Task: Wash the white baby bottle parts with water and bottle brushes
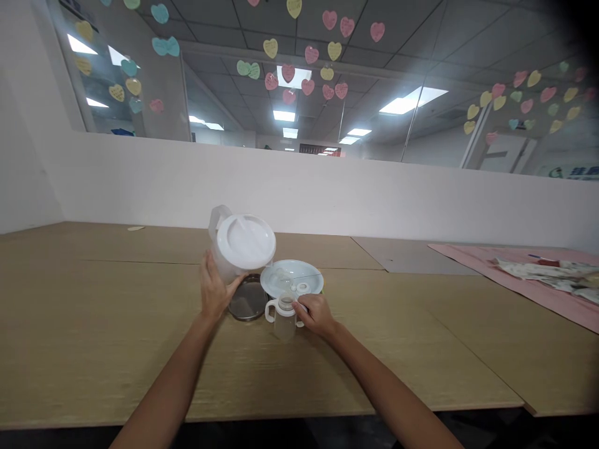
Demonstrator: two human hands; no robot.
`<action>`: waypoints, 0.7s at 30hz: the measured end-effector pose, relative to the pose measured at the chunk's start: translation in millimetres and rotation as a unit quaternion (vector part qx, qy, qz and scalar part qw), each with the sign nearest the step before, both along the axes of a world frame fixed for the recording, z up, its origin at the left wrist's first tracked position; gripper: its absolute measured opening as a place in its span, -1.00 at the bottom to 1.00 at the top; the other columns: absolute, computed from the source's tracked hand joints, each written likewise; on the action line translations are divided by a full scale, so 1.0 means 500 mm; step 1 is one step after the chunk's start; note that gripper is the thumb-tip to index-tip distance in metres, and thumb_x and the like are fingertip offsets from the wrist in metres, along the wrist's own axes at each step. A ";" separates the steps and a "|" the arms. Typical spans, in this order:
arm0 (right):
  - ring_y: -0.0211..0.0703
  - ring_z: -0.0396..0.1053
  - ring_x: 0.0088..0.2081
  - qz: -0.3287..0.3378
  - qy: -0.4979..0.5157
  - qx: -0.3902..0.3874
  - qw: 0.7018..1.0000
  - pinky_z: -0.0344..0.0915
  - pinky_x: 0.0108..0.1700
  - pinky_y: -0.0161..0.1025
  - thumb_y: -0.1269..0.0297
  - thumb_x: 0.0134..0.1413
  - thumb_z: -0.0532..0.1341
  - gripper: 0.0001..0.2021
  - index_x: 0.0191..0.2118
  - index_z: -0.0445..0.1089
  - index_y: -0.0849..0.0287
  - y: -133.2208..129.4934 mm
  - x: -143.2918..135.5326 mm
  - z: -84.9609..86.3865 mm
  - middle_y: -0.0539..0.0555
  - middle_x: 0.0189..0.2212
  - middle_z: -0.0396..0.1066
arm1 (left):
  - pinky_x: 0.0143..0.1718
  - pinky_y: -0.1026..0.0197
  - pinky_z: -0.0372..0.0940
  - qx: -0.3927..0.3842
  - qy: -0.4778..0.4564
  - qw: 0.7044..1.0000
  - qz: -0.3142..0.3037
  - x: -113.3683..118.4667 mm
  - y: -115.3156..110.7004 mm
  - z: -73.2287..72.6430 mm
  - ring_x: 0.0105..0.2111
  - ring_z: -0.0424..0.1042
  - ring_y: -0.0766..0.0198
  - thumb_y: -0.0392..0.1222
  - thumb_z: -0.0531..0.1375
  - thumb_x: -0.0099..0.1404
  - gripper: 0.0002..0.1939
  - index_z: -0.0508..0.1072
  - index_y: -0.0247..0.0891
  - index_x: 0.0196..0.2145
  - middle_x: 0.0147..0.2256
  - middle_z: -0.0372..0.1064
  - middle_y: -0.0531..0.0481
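L hand (215,288): closed around body of lidded pitcher (226,267), off the surface, tilted w/ lid (248,242) facing the person and spout side toward scene R. Pitcher handle (219,218) on far L, not gripped. R hand (316,313): fingers closed at white collar and R handle of small clear bottle (285,330). Bottle upright, mouth open, at near side of plate (314,277). Dark round tray (248,302) lies L of plate, partly below pitcher. Clear dome-like part (283,279) and white cap (302,288) are on plate. Pink cloth (449,252) at far R, well apart, on table (140,337).

Risks (judged):
1. Slip. Pitcher held by body only, handle unused; smooth or wet wall cd let it turn or drop onto tray or plate.
2. Spill. Bottle mouth is narrow vs. pitcher; if tilt goes up w/ spout off line, any contents wd run onto plate, R hand or table. Pitcher contents: can't tell; no stream seen.
3. Lid. Seating can't be verified; if loose, cd shift under tilt.
4. Tip-over. Bottle steadied at top only; a pitcher knock or sideways pull cd upset it.
5. Contact. Plate is close by; a bump cd dislodge cap or dome-like part.
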State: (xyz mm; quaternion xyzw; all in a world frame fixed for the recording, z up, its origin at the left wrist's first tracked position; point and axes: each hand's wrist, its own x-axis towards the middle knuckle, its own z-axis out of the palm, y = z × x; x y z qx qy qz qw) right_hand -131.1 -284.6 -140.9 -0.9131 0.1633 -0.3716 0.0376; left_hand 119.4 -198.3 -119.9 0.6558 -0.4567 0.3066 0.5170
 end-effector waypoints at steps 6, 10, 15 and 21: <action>-0.33 0.05 -0.59 0.007 0.000 -0.007 1.000 -0.08 -0.46 -0.35 0.15 0.15 -0.11 -0.58 -0.67 0.11 0.19 -0.001 -0.001 0.000 -0.01 -0.69 0.16 | 0.10 -0.07 -0.05 0.015 -0.106 0.993 -0.051 0.017 0.008 -0.006 0.15 -0.10 -0.09 0.18 0.12 0.02 -0.04 -0.19 -0.47 0.16 0.13 -0.12 -0.41; -0.35 0.04 -0.59 0.010 -0.009 -0.015 1.000 -0.09 -0.47 -0.35 0.16 0.15 -0.10 -0.58 -0.67 0.11 0.21 -0.002 0.001 0.001 -0.02 -0.70 0.14 | 0.09 -0.11 -0.04 0.025 -0.147 0.987 -0.061 0.018 0.006 -0.012 0.16 -0.14 -0.11 0.15 0.10 0.06 -0.11 -0.17 -0.44 0.15 0.13 -0.14 -0.43; -0.35 0.04 -0.59 0.025 -0.026 -0.021 0.999 -0.09 -0.48 -0.35 0.17 0.13 -0.08 -0.60 -0.67 0.13 0.22 0.000 -0.001 0.003 -0.03 -0.70 0.12 | 0.07 -0.12 -0.03 0.003 -0.047 0.999 0.024 0.003 -0.002 -0.005 0.14 -0.13 -0.17 0.18 0.14 0.01 -0.03 -0.21 -0.45 0.17 0.14 -0.17 -0.42; -0.32 0.14 -0.52 -0.006 -0.172 0.103 0.980 0.03 -0.43 -0.38 0.17 0.15 -0.13 -0.62 -0.55 0.23 0.24 -0.023 -0.007 0.004 0.00 -0.60 0.21 | 0.09 -0.09 -0.07 0.021 0.092 0.987 0.127 -0.002 0.003 0.005 0.12 -0.13 -0.17 0.18 0.09 0.05 -0.02 -0.31 -0.46 0.18 0.15 -0.22 -0.41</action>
